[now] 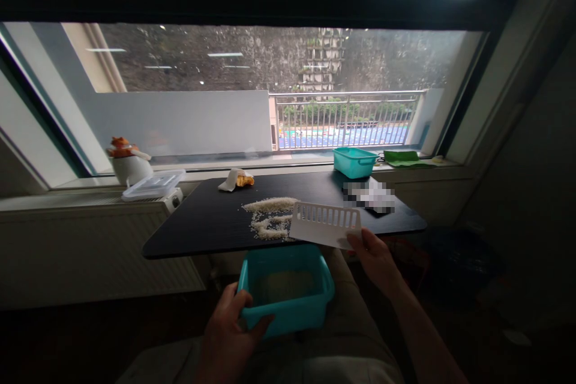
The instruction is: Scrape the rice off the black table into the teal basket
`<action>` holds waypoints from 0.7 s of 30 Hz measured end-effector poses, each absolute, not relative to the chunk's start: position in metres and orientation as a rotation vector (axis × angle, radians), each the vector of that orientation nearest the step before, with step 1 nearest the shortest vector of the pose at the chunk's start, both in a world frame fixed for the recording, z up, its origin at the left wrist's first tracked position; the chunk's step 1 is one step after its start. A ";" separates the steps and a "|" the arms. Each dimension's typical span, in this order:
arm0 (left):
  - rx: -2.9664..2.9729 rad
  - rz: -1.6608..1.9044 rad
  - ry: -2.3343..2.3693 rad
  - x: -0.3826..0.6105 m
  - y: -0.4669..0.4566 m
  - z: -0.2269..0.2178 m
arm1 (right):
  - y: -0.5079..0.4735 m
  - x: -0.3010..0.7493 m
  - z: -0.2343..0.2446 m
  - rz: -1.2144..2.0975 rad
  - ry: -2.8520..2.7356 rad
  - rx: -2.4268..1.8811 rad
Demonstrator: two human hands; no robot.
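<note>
My left hand [236, 321] grips the near left corner of a teal plastic bin [294, 315], held below the front edge of the black table [202, 228]. Pale grains that look like rice [285, 284] cover part of its bottom. Between the fingers of my right hand [373, 252] is the right end of a white slotted plastic divider [321, 229], its row of slots facing up. It stands over the table's front edge, beside loose white rice grains [272, 205] spread in curved lines on the tabletop. The divider hides part of the rice's right side.
A second teal bin [354, 162] stands at the table's back right, near a blurred-out white item [375, 195]. A crumpled wrapper with yellow food [237, 180] lies at the back. On the left are a clear lid [153, 185] and a white pot [130, 168]; a green cloth [405, 159] is on the sill.
</note>
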State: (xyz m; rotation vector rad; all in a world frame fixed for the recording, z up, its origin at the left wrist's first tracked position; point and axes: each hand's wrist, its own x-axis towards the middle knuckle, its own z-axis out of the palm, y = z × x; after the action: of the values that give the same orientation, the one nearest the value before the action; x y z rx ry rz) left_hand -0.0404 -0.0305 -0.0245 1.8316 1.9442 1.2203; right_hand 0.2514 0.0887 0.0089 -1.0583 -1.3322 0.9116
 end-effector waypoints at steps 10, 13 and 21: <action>1.829 1.237 1.935 -0.043 -0.031 -0.026 | 0.087 0.247 0.011 0.932 -1.370 -1.043; 1.835 1.235 1.945 -0.043 -0.030 -0.025 | 0.088 0.245 0.011 0.917 -1.371 -1.043; 1.815 1.218 1.961 -0.043 -0.031 -0.021 | 0.098 0.228 0.017 0.876 -1.371 -1.049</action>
State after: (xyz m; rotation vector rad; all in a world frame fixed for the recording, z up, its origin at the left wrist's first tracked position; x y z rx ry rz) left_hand -0.0431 -0.0313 -0.0206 1.8146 1.9615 1.2184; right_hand 0.2281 0.0977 0.0166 -1.0488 -1.3714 0.8757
